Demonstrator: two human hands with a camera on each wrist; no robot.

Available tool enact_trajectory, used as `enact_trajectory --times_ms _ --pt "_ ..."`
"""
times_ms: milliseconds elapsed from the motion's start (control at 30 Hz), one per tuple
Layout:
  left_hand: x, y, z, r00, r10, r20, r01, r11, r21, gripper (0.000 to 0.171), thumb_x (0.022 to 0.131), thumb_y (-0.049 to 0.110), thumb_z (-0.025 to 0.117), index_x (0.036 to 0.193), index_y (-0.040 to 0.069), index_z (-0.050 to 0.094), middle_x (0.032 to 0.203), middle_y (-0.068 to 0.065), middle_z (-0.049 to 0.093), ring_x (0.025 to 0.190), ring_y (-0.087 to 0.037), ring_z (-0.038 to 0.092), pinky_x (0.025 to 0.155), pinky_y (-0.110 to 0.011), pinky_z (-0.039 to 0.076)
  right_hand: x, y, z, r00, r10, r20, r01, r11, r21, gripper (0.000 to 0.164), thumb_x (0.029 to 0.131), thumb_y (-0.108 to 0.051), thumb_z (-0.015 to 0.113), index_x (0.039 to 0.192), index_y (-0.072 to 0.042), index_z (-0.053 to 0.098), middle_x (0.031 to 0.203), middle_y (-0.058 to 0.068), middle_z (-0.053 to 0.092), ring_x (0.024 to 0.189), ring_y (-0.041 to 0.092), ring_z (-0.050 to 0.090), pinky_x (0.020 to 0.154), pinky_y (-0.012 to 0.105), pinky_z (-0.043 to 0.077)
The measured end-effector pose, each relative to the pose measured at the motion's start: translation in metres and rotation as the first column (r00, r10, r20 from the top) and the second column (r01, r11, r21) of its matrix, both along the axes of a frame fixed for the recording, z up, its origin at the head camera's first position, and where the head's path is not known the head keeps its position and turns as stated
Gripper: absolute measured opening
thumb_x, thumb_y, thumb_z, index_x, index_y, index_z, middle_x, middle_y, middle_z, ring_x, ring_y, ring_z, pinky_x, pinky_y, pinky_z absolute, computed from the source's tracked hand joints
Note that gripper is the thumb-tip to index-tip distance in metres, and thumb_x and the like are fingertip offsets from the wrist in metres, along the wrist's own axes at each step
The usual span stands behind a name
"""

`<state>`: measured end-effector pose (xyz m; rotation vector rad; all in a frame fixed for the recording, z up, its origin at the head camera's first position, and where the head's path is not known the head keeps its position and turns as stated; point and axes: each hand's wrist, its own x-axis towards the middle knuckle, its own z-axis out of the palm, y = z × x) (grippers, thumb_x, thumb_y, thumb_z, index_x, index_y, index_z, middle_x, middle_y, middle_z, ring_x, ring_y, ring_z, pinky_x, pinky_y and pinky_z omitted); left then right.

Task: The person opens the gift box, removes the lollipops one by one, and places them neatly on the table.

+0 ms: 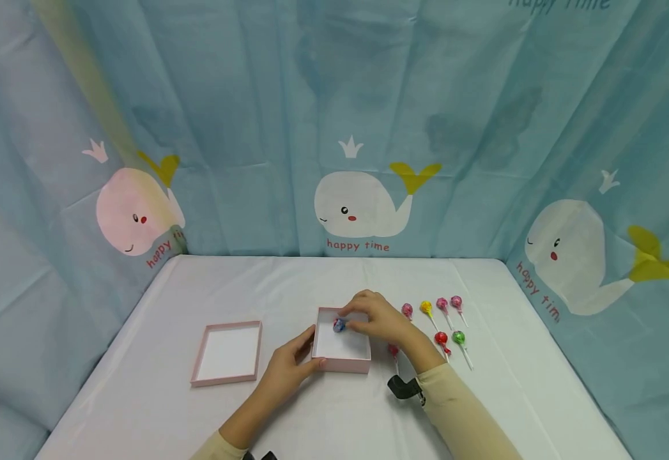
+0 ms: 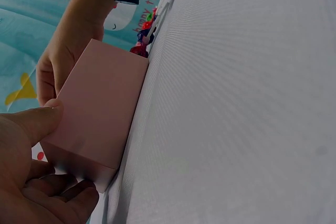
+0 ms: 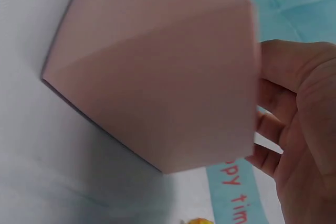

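An open pink box (image 1: 342,365) with a white inside stands on the table. My left hand (image 1: 290,362) grips its left side, thumb on the front wall and fingers round the side, as the left wrist view shows closely. My right hand (image 1: 381,319) reaches over the box's right rim. At its fingertips, inside the box outline, is a blue-wrapped lollipop (image 1: 338,325), pinched between thumb and fingers; its stick is hidden. In the right wrist view the box wall (image 3: 173,87) hides the lollipop and my right fingertips.
The pink box lid (image 1: 226,353) lies to the left, white inside up. Right of the box lie several lollipops, among them a yellow one (image 1: 426,307), a green one (image 1: 459,337) and a red one (image 1: 441,338); my right forearm crosses beside them. Behind hangs a whale-print curtain (image 1: 242,128).
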<state>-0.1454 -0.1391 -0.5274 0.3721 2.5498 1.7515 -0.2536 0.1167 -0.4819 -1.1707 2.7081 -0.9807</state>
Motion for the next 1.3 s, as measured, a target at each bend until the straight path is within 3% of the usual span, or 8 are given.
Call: enact_trajectory --times_ms 133,467,667,933,1300 --pt "0.000 0.000 -0.002 1.000 -0.008 0.003 0.008 1.000 0.018 0.083 0.089 0.032 0.080 0.157 0.006 0.040 0.159 -0.012 0.043 0.146 -0.029 0.043 0.116 -0.035 0.041 0.002 -0.006 -0.005 1.000 0.002 -0.016 -0.002 0.999 0.053 0.025 0.095 -0.024 0.075 0.120 -0.022 0.077 0.116 -0.008 0.067 0.116 0.014 0.056 0.101 0.044 0.051" --pt "0.000 0.001 -0.001 1.000 -0.007 0.005 0.007 1.000 0.016 0.083 0.089 0.031 0.080 0.157 0.006 0.039 0.160 -0.011 0.042 0.147 -0.028 0.042 0.117 -0.035 0.040 0.005 -0.011 -0.013 1.000 -0.019 0.003 0.018 0.997 0.068 0.018 0.095 -0.026 0.076 0.113 -0.026 0.079 0.120 -0.007 0.065 0.116 0.015 0.054 0.102 0.043 0.050" --pt "0.001 0.000 0.000 1.000 0.005 0.007 -0.005 1.000 -0.002 0.083 0.089 0.033 0.081 0.157 0.008 0.040 0.159 -0.012 0.043 0.146 -0.028 0.043 0.117 -0.036 0.041 0.003 -0.013 -0.014 0.999 -0.004 -0.043 0.008 0.995 0.101 0.017 0.095 -0.028 0.076 0.111 -0.028 0.079 0.120 -0.008 0.066 0.119 0.015 0.053 0.104 0.044 0.049" --pt "0.000 0.001 0.003 1.000 -0.001 0.003 0.001 1.000 0.009 0.083 0.089 0.030 0.081 0.157 0.007 0.040 0.159 -0.012 0.044 0.146 -0.027 0.044 0.116 -0.035 0.042 0.003 -0.017 -0.009 1.000 0.002 0.010 -0.004 0.992 0.129 0.025 0.092 -0.021 0.079 0.115 -0.030 0.077 0.124 -0.010 0.064 0.122 0.015 0.050 0.107 0.043 0.047" --pt "0.000 0.001 0.004 1.000 -0.003 0.006 0.003 1.000 0.013 0.082 0.088 0.027 0.082 0.157 0.007 0.041 0.159 -0.011 0.043 0.146 -0.026 0.043 0.117 -0.036 0.042 0.001 -0.014 0.002 0.993 0.112 0.040 -0.118 0.972 0.205 0.027 0.090 -0.017 0.080 0.113 -0.031 0.079 0.121 -0.015 0.068 0.131 0.021 0.047 0.109 0.049 0.044"
